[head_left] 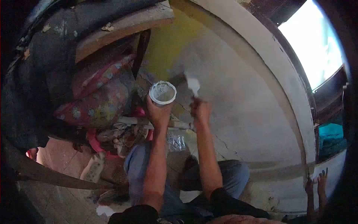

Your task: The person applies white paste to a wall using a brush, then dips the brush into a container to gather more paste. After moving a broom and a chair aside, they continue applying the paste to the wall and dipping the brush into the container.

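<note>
My left hand [159, 114] is closed around a round white plastic tub [163, 92], its mouth facing me and white smears on the rim and inside. To the right of it, my right hand [201, 111] grips a paintbrush [193, 85] by the handle, bristles pointing up. White paint covers the brush head, which is close to the wall [231, 78]; I cannot tell if it touches. White coats most of that wall, while a yellow patch [164, 41] shows at the upper left.
Patterned pink cushions or bundles [99, 102] lie at left under a wooden ledge [130, 28]. Below them is a pink basin [94, 141] with cloths. A clear plastic bag [176, 143] lies near my knees. Another person's hands [317, 186] show at lower right. A bright opening [313, 41] is at upper right.
</note>
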Tool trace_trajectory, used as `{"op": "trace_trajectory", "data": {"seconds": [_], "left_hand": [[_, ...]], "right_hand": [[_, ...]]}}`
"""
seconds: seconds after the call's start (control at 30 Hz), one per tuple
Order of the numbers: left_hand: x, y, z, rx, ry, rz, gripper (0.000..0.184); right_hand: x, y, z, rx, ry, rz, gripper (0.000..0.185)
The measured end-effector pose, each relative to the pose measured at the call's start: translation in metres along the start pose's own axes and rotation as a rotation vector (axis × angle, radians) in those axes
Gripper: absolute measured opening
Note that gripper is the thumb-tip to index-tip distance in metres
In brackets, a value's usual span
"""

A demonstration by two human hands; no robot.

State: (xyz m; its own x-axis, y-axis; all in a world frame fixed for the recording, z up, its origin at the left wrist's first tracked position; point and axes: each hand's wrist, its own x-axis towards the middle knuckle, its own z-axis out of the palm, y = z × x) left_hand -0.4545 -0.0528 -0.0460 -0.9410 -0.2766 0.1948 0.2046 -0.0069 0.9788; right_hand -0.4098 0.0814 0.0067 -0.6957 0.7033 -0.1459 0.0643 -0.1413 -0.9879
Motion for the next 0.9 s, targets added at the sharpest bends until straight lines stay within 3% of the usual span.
{"op": "trace_trajectory", "data": {"seconds": [0.1,0.23,0.4,0.47,0.57,0.6,0.67,0.73,0.77,0.9], "left_hand": [[0.002,0.005,-0.001,-0.036,-0.014,0.015,0.072],[0.003,0.006,-0.003,-0.061,-0.037,-0.032,0.072],[0.001,0.003,-0.003,-0.013,-0.019,-0.008,0.073],[0.002,0.009,-0.004,0.012,0.019,0.006,0.074],[0.001,0.01,-0.005,0.026,0.009,-0.027,0.074],[0.004,-0.009,0.003,-0.067,0.012,0.022,0.074],[0.005,-0.016,0.005,-0.158,0.016,0.069,0.074],[0.003,-0.004,0.001,-0.135,-0.082,-0.011,0.075],[0.002,-0.002,-0.001,-0.135,-0.084,-0.011,0.075],[0.003,-0.011,0.001,-0.087,-0.08,-0.005,0.073]], "right_hand": [[-0.035,-0.09,0.017,-0.024,0.01,-0.256,0.023],[-0.046,-0.124,0.022,0.111,-0.028,-0.45,0.025],[-0.007,-0.026,0.006,-0.147,0.08,-0.176,0.023],[-0.004,0.028,0.003,-0.103,0.1,-0.037,0.021],[0.02,0.089,-0.014,-0.177,0.027,0.056,0.02],[0.03,0.099,-0.018,-0.175,0.025,0.058,0.02],[0.046,0.108,-0.029,-0.367,0.003,-0.2,0.022],[-0.016,-0.02,0.006,-0.042,-0.061,-0.165,0.026],[-0.03,-0.053,0.016,-0.021,-0.056,-0.251,0.026],[-0.036,-0.116,0.032,0.055,-0.1,-0.386,0.022]]}}
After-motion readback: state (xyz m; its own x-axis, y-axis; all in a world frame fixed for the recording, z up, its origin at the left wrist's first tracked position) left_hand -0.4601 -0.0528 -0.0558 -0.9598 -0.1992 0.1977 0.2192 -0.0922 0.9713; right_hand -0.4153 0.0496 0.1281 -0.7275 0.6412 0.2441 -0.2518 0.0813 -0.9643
